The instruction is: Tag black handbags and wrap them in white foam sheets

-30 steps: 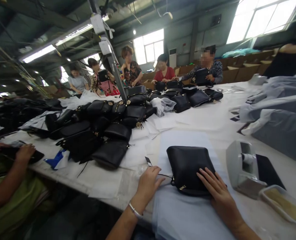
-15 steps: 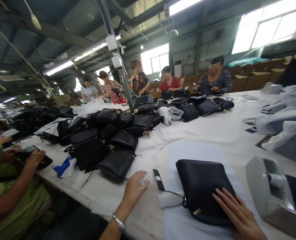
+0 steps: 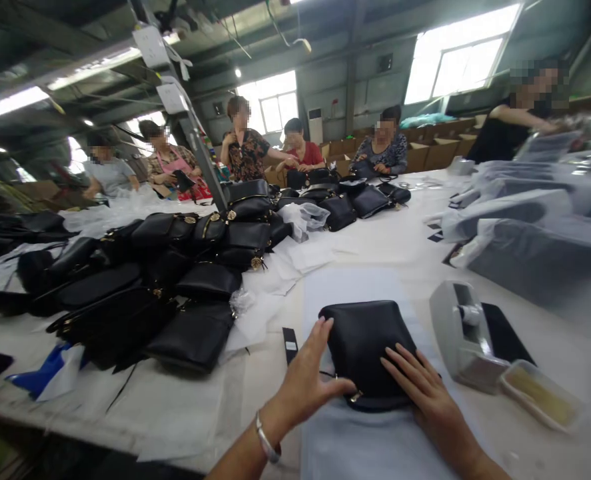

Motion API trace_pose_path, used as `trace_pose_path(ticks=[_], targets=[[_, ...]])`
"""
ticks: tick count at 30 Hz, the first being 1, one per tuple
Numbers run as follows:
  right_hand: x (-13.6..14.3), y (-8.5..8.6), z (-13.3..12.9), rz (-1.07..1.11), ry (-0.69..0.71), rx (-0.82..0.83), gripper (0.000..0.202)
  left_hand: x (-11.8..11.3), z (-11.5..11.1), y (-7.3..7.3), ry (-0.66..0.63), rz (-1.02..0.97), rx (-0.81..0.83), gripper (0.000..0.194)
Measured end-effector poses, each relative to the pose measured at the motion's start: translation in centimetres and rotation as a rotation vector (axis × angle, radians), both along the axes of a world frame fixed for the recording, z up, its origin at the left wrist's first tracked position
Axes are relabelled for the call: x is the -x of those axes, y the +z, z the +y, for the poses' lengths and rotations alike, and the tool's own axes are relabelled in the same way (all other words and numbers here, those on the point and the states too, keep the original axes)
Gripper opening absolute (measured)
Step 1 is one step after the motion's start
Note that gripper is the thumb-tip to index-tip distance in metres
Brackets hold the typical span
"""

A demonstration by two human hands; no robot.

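A black handbag [image 3: 368, 343] lies flat on a pale plastic bag [image 3: 325, 437] in front of me. My left hand [image 3: 305, 377] is at the handbag's left edge, thumb and fingers spread, fingertips touching its upper left side. My right hand [image 3: 428, 397] rests flat on the handbag's lower right part with the fingers stretched out. A gold zipper pull [image 3: 356, 396] shows near my left thumb. Left of the handbag, a black hang tag [image 3: 290, 344] with a white label lies on the table, its cord partly hidden by my left hand.
Many black handbags [image 3: 190, 333] are piled to the left, with crumpled clear plastic [image 3: 244, 302] beside them. On the right stand a tape dispenser [image 3: 465, 340], a shallow plastic tub [image 3: 542, 395] and plastic-wrapped bags [image 3: 535, 267]. Several co-workers are around the table's far side.
My left hand has let go of the crumpled clear plastic, now by the pile, and moved right to the handbag. My right hand stays on the handbag. The view has turned right.
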State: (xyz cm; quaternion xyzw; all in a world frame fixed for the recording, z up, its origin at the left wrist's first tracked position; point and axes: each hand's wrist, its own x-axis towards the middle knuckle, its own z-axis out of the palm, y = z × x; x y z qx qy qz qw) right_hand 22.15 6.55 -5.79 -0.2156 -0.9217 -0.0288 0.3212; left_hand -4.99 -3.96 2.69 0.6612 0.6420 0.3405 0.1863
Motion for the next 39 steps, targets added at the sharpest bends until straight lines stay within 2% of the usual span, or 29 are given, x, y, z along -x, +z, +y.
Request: trace_pose_path(ticks=[1,3,4,6,11,14,17,21,23,26,28,30,31,33,35,37,39], targets=[[0.0,0.1,0.0,-0.004,-0.002,0.009,0.077,-1.5,-0.6,-1.5,0.011,0.001,0.050,0.115],[0.1,0.2,-0.1,0.005,-0.006,0.016,0.075,-2.9,-1.6,-3.9,0.070,0.061,0.114,0.123],[0.2,0.2,-0.2,0.011,-0.013,0.020,0.074,-2.9,-1.9,-4.7,0.094,0.110,0.133,0.120],[0.5,0.3,-0.5,0.018,-0.037,0.026,0.075,-2.0,-2.1,-5.4,0.116,0.216,0.159,0.107],[2.1,0.8,-2.1,0.003,-0.123,-0.052,0.071,1.9,-1.7,-3.9,0.144,0.457,0.200,0.069],[2.9,0.9,-2.9,-0.024,-0.185,-0.089,0.067,2.6,-1.4,-3.4,0.128,0.458,0.237,0.067],[2.9,0.8,-3.1,-0.025,-0.237,-0.080,0.063,1.9,-1.3,-3.3,0.076,0.369,0.186,0.079],[2.3,0.6,-2.8,0.010,-0.275,-0.060,0.059,0.0,-0.9,-2.4,-0.160,0.253,0.097,0.088],[2.1,0.9,-2.9,0.000,-0.268,-0.037,0.060,-0.9,-0.2,-1.8,-0.234,0.213,0.077,0.080],[1.6,2.4,-3.4,-0.068,-0.215,0.069,0.060,-2.4,1.5,-1.5,-0.167,0.218,0.011,0.059],[0.3,3.9,-3.8,-0.099,-0.152,0.147,0.056,-3.5,2.7,-2.0,-0.104,0.258,-0.026,0.057],[-2.3,5.3,-3.8,-0.046,-0.154,0.146,0.049,-4.2,3.4,-2.9,-0.064,0.314,-0.052,0.060],[-4.0,5.8,-3.6,0.014,-0.207,0.106,0.043,-4.4,3.6,-3.4,-0.051,0.340,-0.058,0.062],[-7.9,6.0,-2.7,0.157,-0.427,0.006,0.034,-4.6,3.7,-4.2,-0.031,0.372,-0.062,0.065],[-11.8,4.9,-1.0,0.155,-0.643,-0.055,0.032,-4.4,3.5,-4.8,-0.027,0.382,-0.061,0.068],[-15.0,2.6,1.0,0.055,-0.811,-0.083,0.040,-4.2,3.4,-5.1,-0.037,0.383,-0.067,0.071],[-17.1,0.2,2.9,-0.065,-0.875,-0.072,0.050,-4.2,3.5,-5.4,-0.031,0.383,-0.089,0.073]])
